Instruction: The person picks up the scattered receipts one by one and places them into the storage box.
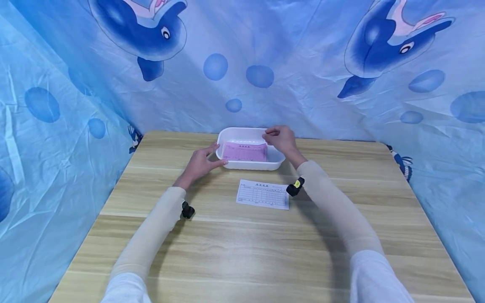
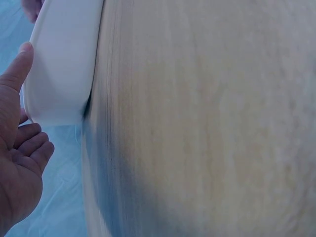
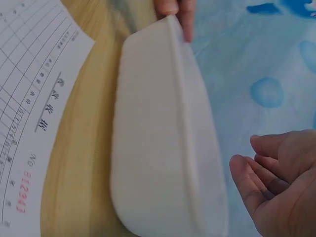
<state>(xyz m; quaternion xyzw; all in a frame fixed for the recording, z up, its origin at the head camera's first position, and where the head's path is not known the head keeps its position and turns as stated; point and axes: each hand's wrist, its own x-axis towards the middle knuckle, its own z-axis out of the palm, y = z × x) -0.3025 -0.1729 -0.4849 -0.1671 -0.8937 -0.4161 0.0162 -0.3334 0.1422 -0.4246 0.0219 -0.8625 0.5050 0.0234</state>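
Note:
A white plastic tray (image 1: 250, 166) stands at the table's far edge, with a pink receipt slip (image 1: 246, 152) lying inside it. My left hand (image 1: 201, 163) grips the tray's left end, thumb along the front rim and fingertips at the left side. The left wrist view shows that thumb on the rim and the lower fingers curled beside the tray's end. Over the tray's right part hovers my right hand (image 1: 281, 138), fingers loosely bent. Nothing shows between its fingertips in the right wrist view, where the thumb and index finger stand slightly apart.
A white receipt slip (image 1: 262, 194) with a printed grid lies flat on the wooden table (image 1: 242, 252), in front of the tray. Behind the table hangs a blue curtain (image 1: 303, 101) with dolphin prints, continuing down both sides.

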